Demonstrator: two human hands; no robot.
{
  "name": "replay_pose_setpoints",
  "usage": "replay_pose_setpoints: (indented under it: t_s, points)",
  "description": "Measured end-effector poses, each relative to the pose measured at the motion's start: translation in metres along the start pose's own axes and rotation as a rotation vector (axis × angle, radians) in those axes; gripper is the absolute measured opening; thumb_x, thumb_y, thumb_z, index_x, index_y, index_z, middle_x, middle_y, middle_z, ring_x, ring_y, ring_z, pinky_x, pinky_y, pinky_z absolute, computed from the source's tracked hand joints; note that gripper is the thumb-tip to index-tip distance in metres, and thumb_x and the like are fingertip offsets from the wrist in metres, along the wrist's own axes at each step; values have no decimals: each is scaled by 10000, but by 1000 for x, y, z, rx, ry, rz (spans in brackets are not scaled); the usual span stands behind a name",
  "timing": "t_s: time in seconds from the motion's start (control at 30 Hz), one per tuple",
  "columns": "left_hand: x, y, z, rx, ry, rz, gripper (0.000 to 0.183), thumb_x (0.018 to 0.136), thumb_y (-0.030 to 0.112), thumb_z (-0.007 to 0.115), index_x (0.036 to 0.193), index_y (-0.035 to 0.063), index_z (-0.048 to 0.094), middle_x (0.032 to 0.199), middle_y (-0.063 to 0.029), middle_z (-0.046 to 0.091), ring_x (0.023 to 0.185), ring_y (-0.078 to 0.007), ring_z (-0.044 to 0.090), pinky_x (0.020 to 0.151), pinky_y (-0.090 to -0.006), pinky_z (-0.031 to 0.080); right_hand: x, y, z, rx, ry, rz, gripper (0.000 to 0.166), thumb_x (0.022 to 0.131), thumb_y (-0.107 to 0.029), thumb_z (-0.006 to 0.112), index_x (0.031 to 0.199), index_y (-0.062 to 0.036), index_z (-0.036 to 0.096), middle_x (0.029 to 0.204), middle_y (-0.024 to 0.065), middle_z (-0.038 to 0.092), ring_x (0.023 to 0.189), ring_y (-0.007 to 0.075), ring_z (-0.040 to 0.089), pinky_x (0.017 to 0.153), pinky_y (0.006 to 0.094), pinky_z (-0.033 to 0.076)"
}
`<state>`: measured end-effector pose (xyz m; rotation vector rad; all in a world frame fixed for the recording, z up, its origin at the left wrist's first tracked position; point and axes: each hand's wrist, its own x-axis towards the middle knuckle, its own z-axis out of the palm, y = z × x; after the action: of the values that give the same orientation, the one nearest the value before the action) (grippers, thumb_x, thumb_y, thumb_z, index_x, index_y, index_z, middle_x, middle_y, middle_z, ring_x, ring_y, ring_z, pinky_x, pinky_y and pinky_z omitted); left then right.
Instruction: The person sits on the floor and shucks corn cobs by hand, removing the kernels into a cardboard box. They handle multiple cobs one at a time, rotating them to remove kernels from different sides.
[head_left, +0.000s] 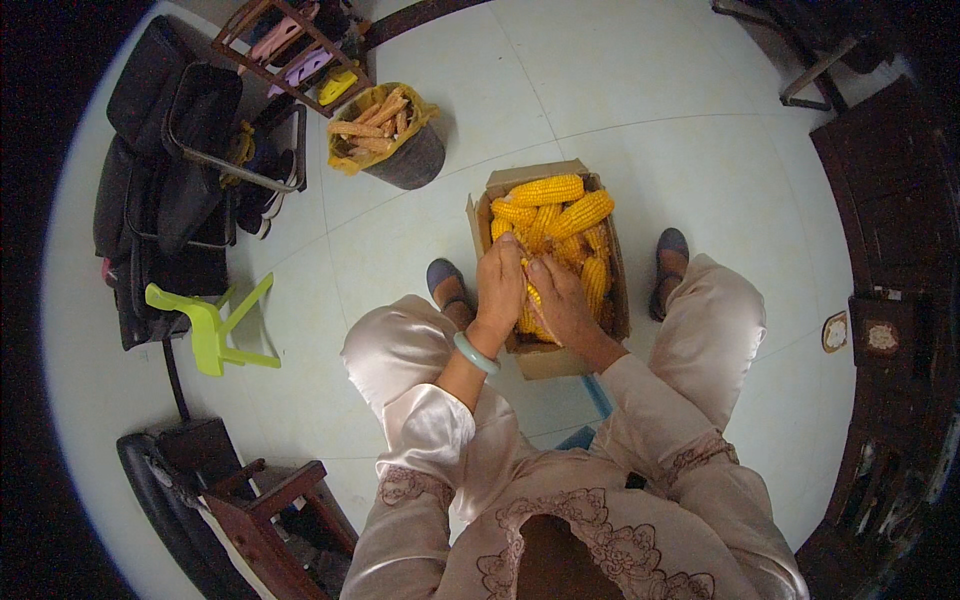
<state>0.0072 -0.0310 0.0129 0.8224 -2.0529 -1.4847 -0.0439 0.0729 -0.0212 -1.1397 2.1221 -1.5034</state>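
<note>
My left hand (501, 281), with a pale green bangle (476, 354) at the wrist, and my right hand (561, 300) are close together above an open cardboard box (551, 365). Between them they grip an ear of corn (533, 294), mostly hidden by the fingers and palms; a strip of yellow kernels shows. Dried ears of yellow corn (547, 190) fill the box, some rising to its rim. One thick ear (583, 214) lies slantwise near the far right corner. The box stands on the floor between my feet.
Left of the box's far end, a dark bin (412, 161) with a yellow liner holds bare corncobs (369, 127). A lime-green plastic stool (210, 330) and black chairs (191, 150) stand left. Behind the bin is a shoe rack (300, 60). Dark wooden furniture (892, 187) lines the right.
</note>
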Motion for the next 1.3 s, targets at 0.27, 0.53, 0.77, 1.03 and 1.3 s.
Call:
replay_pose_setpoints:
  t_s: [0.27, 0.53, 0.77, 1.03, 1.3]
  points:
    - [1, -7, 3, -74, -29, -34, 461, 964, 311, 277, 735, -38, 473, 617, -141, 469, 596, -229, 479, 584, -375, 393, -9, 36, 12, 278, -86, 283, 379, 909, -360, 441, 1010, 4, 476, 782, 177, 549, 630, 219, 570, 517, 350, 458]
    - [-6, 4, 3, -24, -60, -65, 485, 966, 316, 263, 688, -29, 459, 582, -98, 477, 542, -201, 464, 523, -354, 386, 8, -30, -5, 571, -46, 518, 370, 918, -387, 422, 963, -23, 474, 546, 69, 461, 393, 145, 459, 358, 283, 379]
    - [0, 1, 1, -140, -71, -100, 439, 960, 308, 344, 688, -5, 488, 574, -52, 490, 534, -151, 466, 512, -325, 388, 10, -26, -13, 899, -182, 795, 413, 928, -456, 333, 883, -68, 470, 549, 44, 472, 388, 132, 458, 333, 262, 378]
    - [5, -12, -11, -207, -30, -176, 420, 952, 331, 393, 731, -4, 517, 600, -14, 501, 553, -103, 435, 513, -267, 379, 9, -36, -20, 769, -261, 720, 406, 937, -430, 323, 925, -54, 477, 688, 80, 529, 495, 173, 532, 443, 303, 461]
    - [-5, -1, 0, 112, -11, 36, 369, 938, 302, 407, 832, -44, 479, 717, -214, 533, 658, -331, 521, 604, -419, 408, -3, -2, -9, 160, -89, 218, 346, 908, -242, 423, 1109, 39, 443, 1051, 266, 510, 1014, 385, 500, 857, 436, 407]
